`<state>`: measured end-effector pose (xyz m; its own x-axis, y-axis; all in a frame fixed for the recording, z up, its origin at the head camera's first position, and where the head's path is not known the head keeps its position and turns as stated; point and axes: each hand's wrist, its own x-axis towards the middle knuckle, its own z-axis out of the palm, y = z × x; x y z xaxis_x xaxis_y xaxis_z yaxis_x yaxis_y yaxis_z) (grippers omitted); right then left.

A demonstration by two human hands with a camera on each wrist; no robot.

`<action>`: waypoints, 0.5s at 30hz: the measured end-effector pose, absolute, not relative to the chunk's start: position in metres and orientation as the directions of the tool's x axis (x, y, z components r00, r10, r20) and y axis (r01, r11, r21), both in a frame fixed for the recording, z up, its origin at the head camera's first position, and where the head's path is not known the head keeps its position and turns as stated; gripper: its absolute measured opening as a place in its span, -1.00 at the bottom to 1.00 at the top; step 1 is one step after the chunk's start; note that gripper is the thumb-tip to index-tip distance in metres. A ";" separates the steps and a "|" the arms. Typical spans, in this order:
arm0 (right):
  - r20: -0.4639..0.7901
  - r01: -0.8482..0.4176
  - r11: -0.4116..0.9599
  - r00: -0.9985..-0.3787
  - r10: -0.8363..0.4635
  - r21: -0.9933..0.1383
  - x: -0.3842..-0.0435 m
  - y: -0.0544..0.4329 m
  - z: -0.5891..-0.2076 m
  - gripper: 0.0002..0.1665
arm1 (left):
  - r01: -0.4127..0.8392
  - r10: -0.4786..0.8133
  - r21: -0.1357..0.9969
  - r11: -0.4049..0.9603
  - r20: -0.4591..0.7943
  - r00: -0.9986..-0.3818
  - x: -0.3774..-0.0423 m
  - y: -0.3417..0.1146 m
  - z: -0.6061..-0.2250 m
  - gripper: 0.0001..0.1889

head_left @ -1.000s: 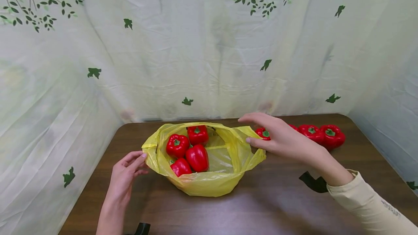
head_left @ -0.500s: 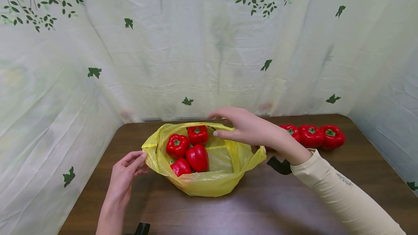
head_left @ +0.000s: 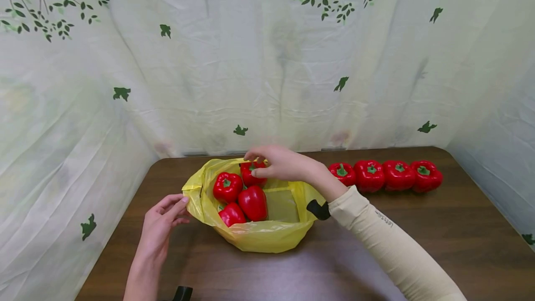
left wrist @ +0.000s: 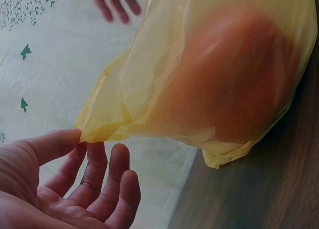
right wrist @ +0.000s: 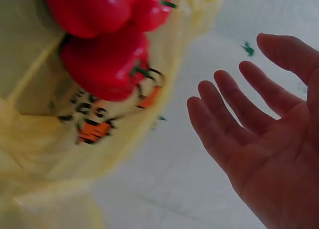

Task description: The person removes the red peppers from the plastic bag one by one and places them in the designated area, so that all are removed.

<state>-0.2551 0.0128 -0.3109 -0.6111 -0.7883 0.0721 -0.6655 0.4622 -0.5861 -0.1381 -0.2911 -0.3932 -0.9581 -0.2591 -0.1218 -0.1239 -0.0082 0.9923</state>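
Note:
A yellow plastic bag stands wide-mouthed on the table, with several red bell peppers inside it. At the bag's left rim my left hand pinches the plastic between thumb and forefinger; the left wrist view shows the other fingers relaxed below the pinched corner. My right hand hovers over the far side of the bag mouth, above the rear bell pepper. In the right wrist view that palm is empty, its fingers spread apart. Dark and orange print shows on the bag's inner wall.
Several more red bell peppers sit in a row at the back right of the brown wooden table. A pale leaf-patterned cloth hangs behind the table and along both sides.
My right hand has moved left from beside the bag's right edge to over its mouth, uncovering the row of bell peppers. The left hand keeps its pinch in place.

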 end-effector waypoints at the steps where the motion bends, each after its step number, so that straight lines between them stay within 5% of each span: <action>1: 0.056 -0.651 0.471 -0.619 -0.784 -0.596 -0.258 0.010 -0.317 -0.57 | -0.123 -0.258 0.992 -0.011 -0.122 -0.958 -0.138 -0.291 -0.393 -0.77; 15: 0.069 -0.575 0.555 -0.729 -0.681 -0.601 -0.280 -0.002 -0.373 -0.40 | -0.140 -0.258 0.990 -0.009 -0.137 -0.956 -0.138 -0.289 -0.393 -0.74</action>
